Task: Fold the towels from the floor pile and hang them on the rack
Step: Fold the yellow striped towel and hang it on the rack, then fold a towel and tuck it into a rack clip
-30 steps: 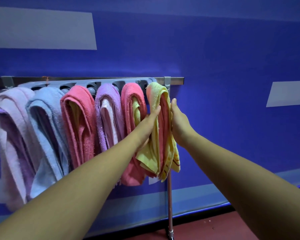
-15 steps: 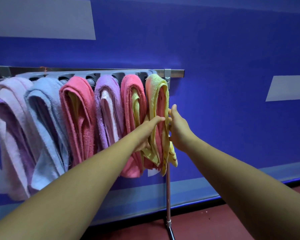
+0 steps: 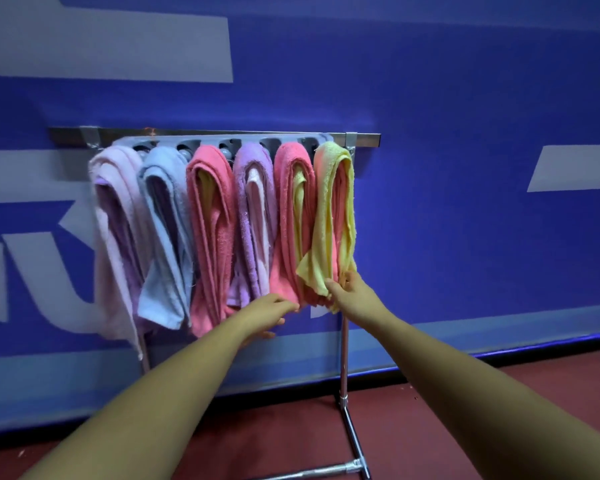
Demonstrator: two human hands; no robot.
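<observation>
Six towels are up on the rack (image 3: 364,140) in front of us, each folded over the top and hanging down, packed so tight that neighbours touch. From our left: a pale pink towel (image 3: 118,220), a light blue towel (image 3: 167,220), a coral towel (image 3: 212,244) with yellow showing inside its fold, a purple towel (image 3: 255,220), a second coral towel (image 3: 286,220), and at the far right end the yellow towel (image 3: 328,220).

Our right hand (image 3: 355,294) has hold of the yellow towel's bottom end, with the thumb across the front of the lower corner and the fingers tucked in behind.

Our left hand (image 3: 272,315) sits just under the purple towel. Its fingertips reach right to the bottom of the second coral towel and look to be touching it. Honestly, we can't tell if it's pinching the cloth or just resting there.

A grey plastic strip (image 3: 222,143) with round holes runs along the top bar behind the towels. A chrome post (image 3: 343,358) drops below the yellow towel to a foot on the dark red floor (image 3: 274,427). Behind it all is a blue wall (image 3: 465,116) with pale grey shapes.
</observation>
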